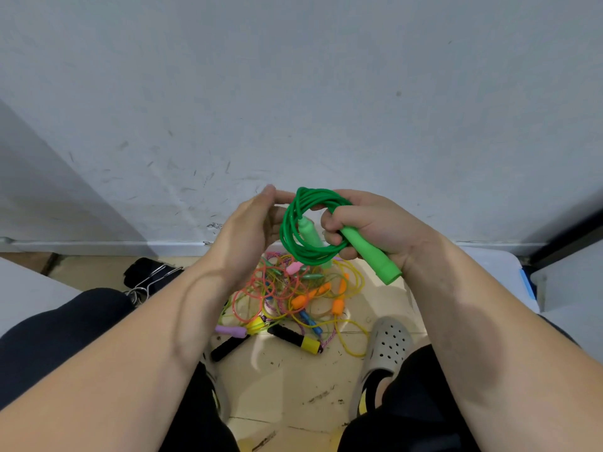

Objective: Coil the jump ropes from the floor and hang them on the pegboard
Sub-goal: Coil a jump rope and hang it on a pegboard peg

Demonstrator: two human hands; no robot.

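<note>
My right hand (368,226) grips a green jump rope (288,233) wound into a small coil, its fingers curled round one green handle (372,256) and the coil's right side. The second, paler green handle (310,233) hangs inside the loop. My left hand (254,220) is held beside the coil, fingers fairly straight, with a fingertip touching the top left of the rope. Below on the floor lies a tangled pile of jump ropes (293,298) in pink, yellow, orange, blue and black. The pegboard is out of view.
A scuffed white wall (293,109) stands right in front. Black fabric with metal hooks (146,275) lies on the floor at left. My grey clog (388,347) rests by the pile. A white box (502,269) is at right.
</note>
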